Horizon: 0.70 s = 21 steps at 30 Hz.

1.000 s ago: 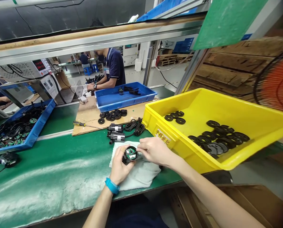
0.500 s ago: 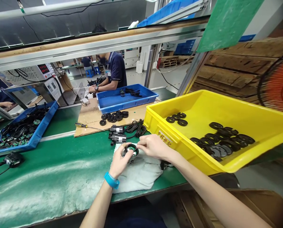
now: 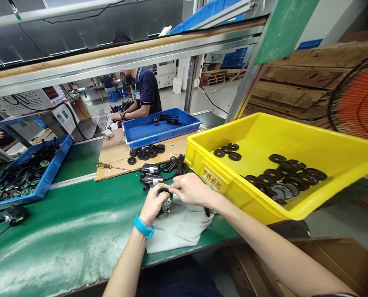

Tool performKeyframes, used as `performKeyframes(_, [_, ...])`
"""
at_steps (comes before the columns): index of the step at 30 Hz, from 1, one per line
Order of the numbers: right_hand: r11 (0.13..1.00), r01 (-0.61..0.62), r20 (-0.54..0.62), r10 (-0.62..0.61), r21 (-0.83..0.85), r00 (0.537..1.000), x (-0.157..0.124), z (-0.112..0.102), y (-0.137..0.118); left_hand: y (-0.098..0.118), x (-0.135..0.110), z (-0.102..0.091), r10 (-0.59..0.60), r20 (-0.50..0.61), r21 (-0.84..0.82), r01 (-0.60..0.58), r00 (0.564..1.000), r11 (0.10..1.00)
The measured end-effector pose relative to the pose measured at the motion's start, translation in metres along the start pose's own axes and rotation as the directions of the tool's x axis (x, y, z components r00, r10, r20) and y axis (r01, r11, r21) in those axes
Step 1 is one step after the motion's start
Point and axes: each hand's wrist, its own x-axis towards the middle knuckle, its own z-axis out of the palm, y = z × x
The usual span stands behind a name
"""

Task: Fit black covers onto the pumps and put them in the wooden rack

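My left hand point(image 3: 152, 203), with a blue wristband, is wrapped round a small black round motor part point(image 3: 165, 202) held over a grey-white cloth point(image 3: 177, 227) on the green belt. My right hand point(image 3: 190, 189) pinches at the top rim of the same part, fingers closed on a thin black ring there. Just beyond lie two small cylindrical motors point(image 3: 151, 173) with coiled black cables point(image 3: 175, 163).
A tilted yellow bin point(image 3: 202, 159) with several black discs stands at right. A cardboard sheet point(image 3: 116, 150) carries black rings and a screwdriver point(image 3: 109, 166). Blue trays point(image 3: 140, 132) point(image 3: 48, 173) sit behind and left. Another person works across the line. A black part point(image 3: 12, 214) lies at left.
Both hands have shifted slightly up and away with the part. It is now tipped so its green inner face no longer shows; the right hand's fingers sit on its rim.
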Motion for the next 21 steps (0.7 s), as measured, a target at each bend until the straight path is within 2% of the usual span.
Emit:
performKeyframes(4, [1.000, 0.000, -0.025, 0.000, -0.003, 1.000, 0.002, 0.004, -0.001, -0.003, 0.000, 0.000, 0.007, -0.028, -0.046, -0.008, 1.000, 0.999])
performKeyframes(6, [0.998, -0.003, -0.044, 0.006, 0.064, 0.999, 0.004, 0.005, 0.000, -0.005, 0.000, 0.000, 0.001, -0.061, -0.072, -0.005, 0.998, 0.997])
performKeyframes(9, [0.956, -0.007, -0.049, 0.022, 0.293, 0.999, 0.005, 0.004, 0.007, -0.007, 0.000, 0.000, -0.016, -0.113, -0.113, 0.003, 0.993, 0.994])
performKeyframes(12, [0.847, -0.024, -0.053, 0.061, 0.532, 0.997, 0.004, 0.005, 0.018, -0.008, -0.001, -0.001, -0.029, -0.124, -0.149, 0.010, 0.992, 0.989])
performKeyframes(14, [0.789, -0.045, -0.051, 0.096, 0.613, 0.994, 0.003, 0.006, 0.023, -0.009, -0.002, -0.001, -0.030, -0.119, -0.149, 0.012, 0.992, 0.989])
performKeyframes(17, [0.778, -0.074, -0.040, 0.127, 0.624, 0.991, 0.002, 0.009, 0.024, -0.009, -0.002, 0.001, -0.012, -0.109, -0.131, -0.003, 0.994, 0.991])
performKeyframes(21, [0.861, -0.112, -0.068, 0.167, 0.496, 0.984, 0.004, 0.006, 0.015, -0.007, -0.001, 0.001, 0.011, -0.096, -0.107, -0.021, 0.995, 0.994])
